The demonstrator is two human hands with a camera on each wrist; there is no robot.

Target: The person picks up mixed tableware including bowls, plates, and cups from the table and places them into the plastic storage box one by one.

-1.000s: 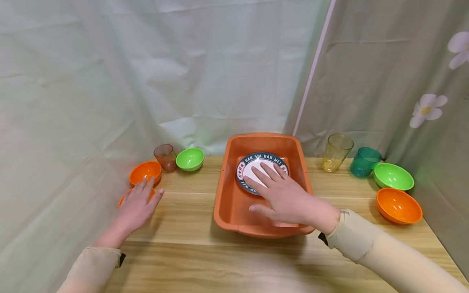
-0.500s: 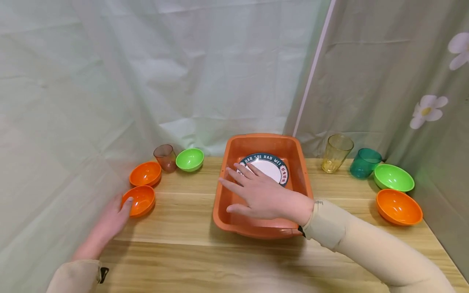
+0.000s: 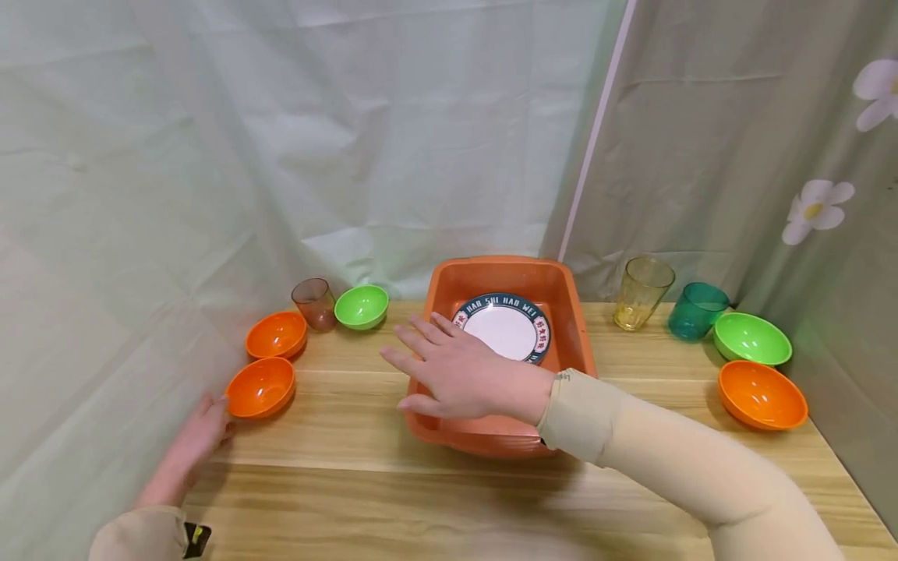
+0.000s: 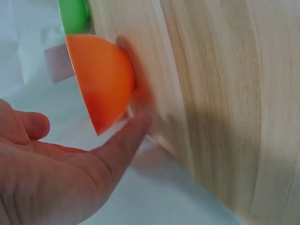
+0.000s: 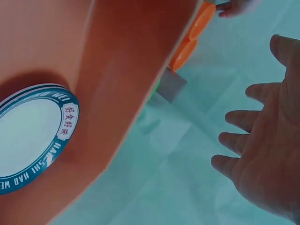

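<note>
My left hand [image 3: 196, 436] is at the near-left side of the front orange bowl [image 3: 261, 388]. In the left wrist view, the thumb stands apart from that bowl [image 4: 101, 79], and a straight finger reaches low beside its underside; whether it touches is unclear. Behind it sits a second orange bowl [image 3: 277, 335], close against it. My right hand [image 3: 470, 374] hovers with spread, straight fingers over the left side of an orange plastic tub [image 3: 578, 327], holding nothing. A white plate with a dark teal lettered rim [image 3: 501, 331] lies in the tub; the right wrist view shows stacked rims.
At the back left stand a reddish-brown tumbler [image 3: 314, 304] and a green bowl [image 3: 362, 306]. To the tub's right are a yellow glass [image 3: 643, 293], a teal cup [image 3: 698, 312], a green bowl [image 3: 754, 339] and an orange bowl [image 3: 762, 395]. Curtains [image 3: 393, 140] enclose the wooden table.
My left hand has drawn back from over the orange bowls to the front bowl's near-left side. My right hand has slid left from over the plate toward the tub's left rim.
</note>
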